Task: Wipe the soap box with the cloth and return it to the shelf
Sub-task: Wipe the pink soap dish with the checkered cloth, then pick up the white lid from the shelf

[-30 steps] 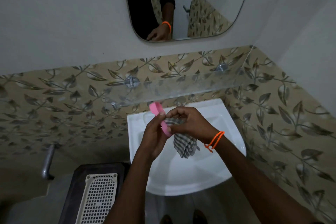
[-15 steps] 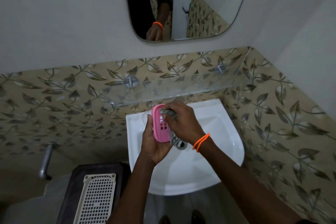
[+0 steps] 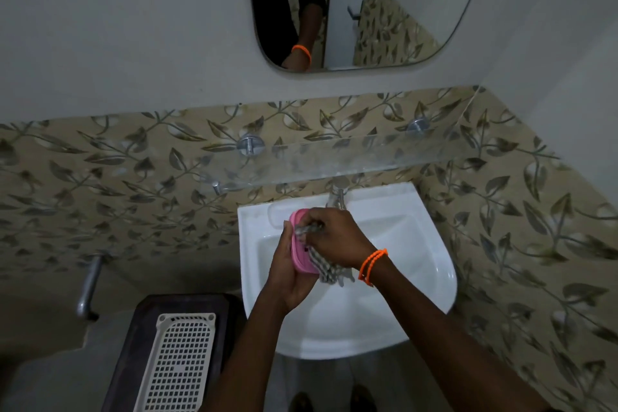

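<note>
Here, over the white sink, the left hand grips the pink soap box from behind while the right hand presses the bunched checked cloth against its face. The glass shelf lies above. No readable writing shows.

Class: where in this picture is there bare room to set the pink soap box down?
The glass shelf between its two metal pegs lies bare. The sink's right basin is free. It is crowded at the basin's left, where the left hand, right hand, soap box and cloth meet.
</note>
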